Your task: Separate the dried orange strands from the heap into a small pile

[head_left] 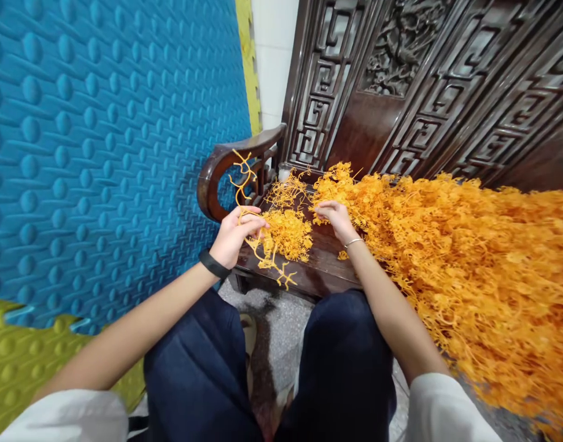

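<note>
My left hand (235, 238), with a black band at the wrist, pinches a branched yellow plastic stem (238, 195). Bare forked twigs of the stem stick up above the fingers, and more hang below them. Just right of that hand lies a small heap of curly orange-yellow plastic sprigs (290, 234) on the dark wooden bench seat (325, 264). My right hand (336, 218), wearing a thin bracelet, is at the left edge of a large pile of similar orange sprigs (484, 264). Its fingertips are pressed together; whether a small piece is between them is hidden.
Thinner yellow stems (287, 189) lie at the back of the seat. A curved wooden armrest (212, 184) bounds the seat on the left, and a carved backrest (377, 116) rises behind. Blue foam matting (101, 153) covers the left side. My knees are against the front.
</note>
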The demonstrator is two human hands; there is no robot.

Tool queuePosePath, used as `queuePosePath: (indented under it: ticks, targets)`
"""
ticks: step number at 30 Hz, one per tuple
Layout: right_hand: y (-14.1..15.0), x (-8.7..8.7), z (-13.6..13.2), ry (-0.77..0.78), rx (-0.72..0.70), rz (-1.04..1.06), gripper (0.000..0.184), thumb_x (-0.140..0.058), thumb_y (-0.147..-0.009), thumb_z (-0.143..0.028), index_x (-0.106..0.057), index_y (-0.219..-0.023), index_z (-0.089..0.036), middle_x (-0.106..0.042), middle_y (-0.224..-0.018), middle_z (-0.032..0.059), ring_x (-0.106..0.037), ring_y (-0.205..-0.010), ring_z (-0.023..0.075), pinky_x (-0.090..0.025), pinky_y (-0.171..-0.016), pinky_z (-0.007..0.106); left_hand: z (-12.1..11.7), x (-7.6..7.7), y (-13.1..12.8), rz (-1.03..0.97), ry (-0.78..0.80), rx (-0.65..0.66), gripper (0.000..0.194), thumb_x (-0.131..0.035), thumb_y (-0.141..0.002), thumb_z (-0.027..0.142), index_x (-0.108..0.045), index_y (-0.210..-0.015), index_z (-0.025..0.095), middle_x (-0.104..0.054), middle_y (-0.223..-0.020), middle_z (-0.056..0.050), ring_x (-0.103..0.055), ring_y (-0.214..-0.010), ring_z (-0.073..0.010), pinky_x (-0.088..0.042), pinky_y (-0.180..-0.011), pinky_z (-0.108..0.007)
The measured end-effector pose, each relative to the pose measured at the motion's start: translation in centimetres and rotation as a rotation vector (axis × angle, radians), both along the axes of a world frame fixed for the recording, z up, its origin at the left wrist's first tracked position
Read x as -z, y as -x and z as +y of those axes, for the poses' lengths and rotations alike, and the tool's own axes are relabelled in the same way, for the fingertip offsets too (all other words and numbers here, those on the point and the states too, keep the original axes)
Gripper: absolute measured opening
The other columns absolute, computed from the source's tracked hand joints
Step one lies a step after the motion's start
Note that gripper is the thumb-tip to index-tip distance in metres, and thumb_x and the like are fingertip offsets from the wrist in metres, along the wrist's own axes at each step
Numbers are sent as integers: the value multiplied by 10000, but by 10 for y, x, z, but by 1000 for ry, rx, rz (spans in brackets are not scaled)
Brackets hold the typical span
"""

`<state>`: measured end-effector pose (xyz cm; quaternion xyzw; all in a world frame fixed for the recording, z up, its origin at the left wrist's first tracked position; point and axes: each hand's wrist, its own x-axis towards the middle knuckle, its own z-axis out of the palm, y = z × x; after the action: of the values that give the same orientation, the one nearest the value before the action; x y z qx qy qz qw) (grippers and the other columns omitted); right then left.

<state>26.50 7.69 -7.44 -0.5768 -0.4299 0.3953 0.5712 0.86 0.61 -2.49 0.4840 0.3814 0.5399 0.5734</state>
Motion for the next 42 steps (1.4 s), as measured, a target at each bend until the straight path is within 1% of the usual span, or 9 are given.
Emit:
queuePosePath:
  ticks: [5,11,17,23,27,31,35,39,42]
  targets:
    - [13,14,9,-109,-169,-271,194,-694,-563,-216,-639,-735,-145,-623,-702,-9,-517,-618,104,-461,-669,285,-5,-8,-2,-57,67,103,326,-698,-606,200,-544,-887,139,-659,-627,-5,-529,-467,-95,-380,-485,-231]
    - [28,22,10,-192,-323,-410,139,-635,-639,-184,-671,-769,-147,-623,-832,29,-545,-710,127,-461,-753,320,-8,-13,-4,-70,73,173,296,-707,-619,218,-563,-865,141,-650,-638,-4,-511,-442,-81,-380,-472,-228]
    - [42,20,8,-255,-442,-549,188,-611,-711,-164,-673,-888,-149,-626,-942,68,-585,-839,168,-467,-795,350,-2,-16,6,-130,2,111,254,-674,-659,216,-561,-876,146,-635,-636,4,-500,-443,-75,-349,-448,-210]
    - [66,14,2,-334,-567,-745,201,-571,-724,-73,-676,-880,-144,-636,-930,67,-584,-851,163,-465,-817,343,5,-14,13,-56,-37,61,256,-680,-632,214,-558,-847,148,-634,-615,3,-508,-452,-88,-361,-455,-215]
    - [72,5,-4,-350,-522,-688,203,-555,-742,-84,-674,-889,-159,-646,-938,65,-590,-883,173,-467,-812,348,10,-11,14,-77,-34,62,193,-655,-646,206,-582,-814,142,-637,-623,-7,-552,-542,-103,-385,-502,-212]
    - [70,-13,-16,-354,-424,-408,143,-563,-796,-227,-671,-877,-179,-671,-964,56,-602,-927,171,-469,-808,334,11,-13,14,-181,-23,88,143,-625,-637,169,-606,-774,133,-640,-626,-11,-586,-618,-112,-433,-602,-221]
    - [75,-34,-34,-206,-519,-116,300,-516,-844,-436,-664,-969,-207,-690,-1016,60,-619,-983,168,-483,-807,329,11,-15,13,-236,6,96,166,-609,-619,140,-597,-785,144,-644,-624,-8,-597,-622,-118,-456,-654,-240]
    - [80,-45,-45,-221,-596,-170,272,-624,-784,-412,-674,-993,-246,-681,-1083,30,-593,-1062,163,-421,-972,381,11,-15,12,-259,-11,157,154,-574,-625,127,-593,-776,154,-643,-612,-12,-608,-631,-131,-477,-700,-269]
    - [80,-48,-48,-242,-669,-244,263,-653,-770,-380,-679,-998,-252,-668,-1124,20,-577,-1095,164,-364,-1040,401,9,-17,12,-264,-15,211,104,-524,-651,151,-601,-722,155,-601,-531,-13,-582,-563,-134,-479,-671,-279]
